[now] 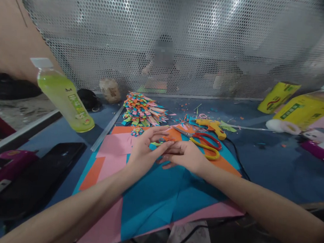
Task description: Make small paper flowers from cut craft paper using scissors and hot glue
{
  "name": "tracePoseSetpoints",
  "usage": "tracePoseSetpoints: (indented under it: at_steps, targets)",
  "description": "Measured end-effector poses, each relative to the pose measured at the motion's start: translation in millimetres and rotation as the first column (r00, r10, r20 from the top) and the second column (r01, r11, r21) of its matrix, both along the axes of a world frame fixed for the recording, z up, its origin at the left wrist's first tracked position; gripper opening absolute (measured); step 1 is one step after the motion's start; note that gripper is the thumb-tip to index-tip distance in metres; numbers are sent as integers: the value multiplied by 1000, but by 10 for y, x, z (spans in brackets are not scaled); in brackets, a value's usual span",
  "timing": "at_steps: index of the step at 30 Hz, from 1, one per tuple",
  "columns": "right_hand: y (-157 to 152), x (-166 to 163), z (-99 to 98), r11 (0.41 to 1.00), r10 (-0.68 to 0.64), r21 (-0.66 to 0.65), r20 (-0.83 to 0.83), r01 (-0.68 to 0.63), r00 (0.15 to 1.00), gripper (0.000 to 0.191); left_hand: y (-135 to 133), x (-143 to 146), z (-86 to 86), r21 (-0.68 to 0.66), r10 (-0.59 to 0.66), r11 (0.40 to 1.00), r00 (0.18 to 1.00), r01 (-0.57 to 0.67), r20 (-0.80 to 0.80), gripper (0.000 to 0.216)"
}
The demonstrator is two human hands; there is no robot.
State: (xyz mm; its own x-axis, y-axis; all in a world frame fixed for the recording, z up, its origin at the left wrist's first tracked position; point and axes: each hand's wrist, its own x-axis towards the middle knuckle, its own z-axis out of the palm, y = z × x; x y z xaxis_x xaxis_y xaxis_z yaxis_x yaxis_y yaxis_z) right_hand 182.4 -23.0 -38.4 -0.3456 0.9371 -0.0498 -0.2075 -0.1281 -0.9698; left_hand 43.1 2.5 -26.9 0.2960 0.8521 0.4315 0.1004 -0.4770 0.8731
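Observation:
My left hand and my right hand meet over sheets of blue, pink and orange paper on the table. The fingers of both hands pinch small coloured paper pieces between them. A pile of folded multicoloured paper strips lies just beyond the hands. A small finished paper piece sits by my left fingertips. Red and yellow scissors lie right behind my right hand.
A yellow glue gun with its black cord lies behind the scissors. A green drink bottle stands at the left, yellow packs at the right. A black tablet lies front left. A perforated metal screen closes the back.

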Motion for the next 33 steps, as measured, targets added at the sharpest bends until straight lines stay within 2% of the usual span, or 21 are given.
tracePoseSetpoints:
  at_steps: [2, 5, 7, 8, 10, 11, 12, 13, 14, 15, 16, 17, 23, 28, 30, 33]
  targets:
    - [-17, -17, 27, 999, 27, -27, -28, -28, 999, 29, -1, 17, -15, 37, 13, 999, 1000, -12, -27, 32]
    - [-26, -37, 15, 998, -1, -60, -64, -3, 998, 31, 6, 33, -23, 48, 27, 999, 999, -25, -35, 32]
    - [-17, -20, -13, 999, 3, -44, -46, -5, 999, 33, 17, 33, -17, 45, 35, 998, 999, -34, -22, 32]
    - [-11, 4, -27, 1000, 10, 0, 0, -10, 1000, 32, 26, 29, -11, 45, 38, 998, 999, -38, -12, 32]
    - [1, 81, -40, 977, -10, 210, 191, -31, 982, 26, 50, 14, 5, 42, 58, 997, 998, -58, 15, 33]
    - [4, 129, -39, 923, -68, 380, 321, -62, 944, 21, 65, 3, 14, 33, 73, 997, 997, -74, 33, 34]
    - [6, 178, -34, 820, -155, 556, 448, -138, 880, 15, 79, -9, 22, 12, 83, 996, 995, -83, 53, 34]
    - [6, 224, -27, 699, -236, 672, 537, -243, 810, 12, 90, -20, 30, -21, 85, 996, 993, -84, 76, 35]
    - [4, 262, -21, 589, -305, 735, 587, -336, 750, 12, 99, -30, 35, -63, 80, 995, 992, -74, 99, 36]
    - [1, 288, -18, 510, -356, 761, 611, -401, 707, 13, 104, -36, 39, -110, 68, 992, 991, -55, 119, 38]
    - [-2, 302, -20, 456, -388, 766, 629, -453, 674, 14, 106, -40, 41, -157, 52, 987, 990, -30, 135, 40]
    - [-5, 303, -29, 426, -408, 763, 641, -486, 650, 15, 104, -41, 41, -200, 36, 980, 988, -6, 147, 43]
    - [-9, 175, -160, 369, -480, 748, 661, -551, 577, 14, 111, -28, 2, -345, 22, 937, 983, 44, 184, 51]
    - [-16, 109, -226, 276, -565, 769, 615, -577, 550, 23, 137, -23, -26, -420, 59, 907, 976, 36, 211, 48]
    - [-19, 110, -209, 286, -572, 792, 593, -539, 567, 23, 136, -26, -26, -430, 73, 902, 970, 35, 233, 47]
    - [-10, 146, -146, 381, -521, 847, 528, -370, 671, 21, 137, -40, -18, -435, 94, 900, 961, 30, 260, 46]
